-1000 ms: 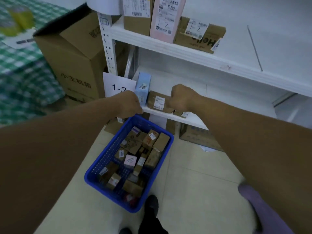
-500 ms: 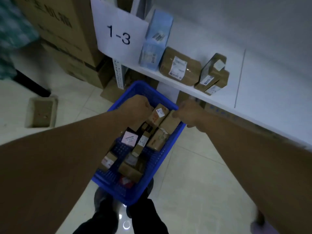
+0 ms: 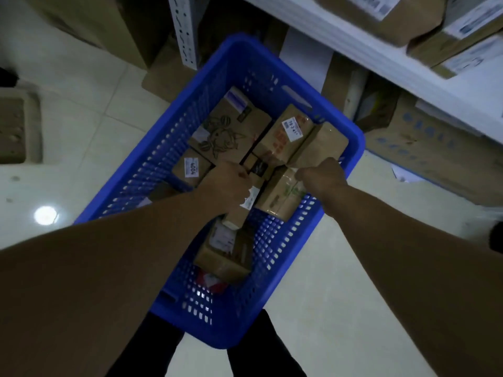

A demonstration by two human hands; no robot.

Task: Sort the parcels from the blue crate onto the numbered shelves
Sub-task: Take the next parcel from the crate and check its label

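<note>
The blue crate (image 3: 168, 148) stands on the floor at my feet, under the shelf's edge, and holds several brown cardboard parcels. My left hand (image 3: 228, 183) is down in the crate with its fingers curled round a narrow brown parcel (image 3: 241, 210) that has a white label. My right hand (image 3: 321, 175) grips the top edge of a taped parcel with a green print (image 3: 280, 198) beside it. Behind the hands lie a parcel with a printed drawing (image 3: 228, 131) and a red-marked parcel (image 3: 285, 131).
A white shelf board (image 3: 381, 53) at the upper right carries labelled parcels (image 3: 386, 20). Its perforated post (image 3: 182, 31) stands behind the crate. A printed carton (image 3: 435, 153) sits under the shelf, a large carton (image 3: 95, 23) at the upper left, and a recess (image 3: 16, 129) in the floor at the left.
Both hands have come down from the shelf marked 1-3 into the crate and closed on parcels. My view has dropped toward the crate.
</note>
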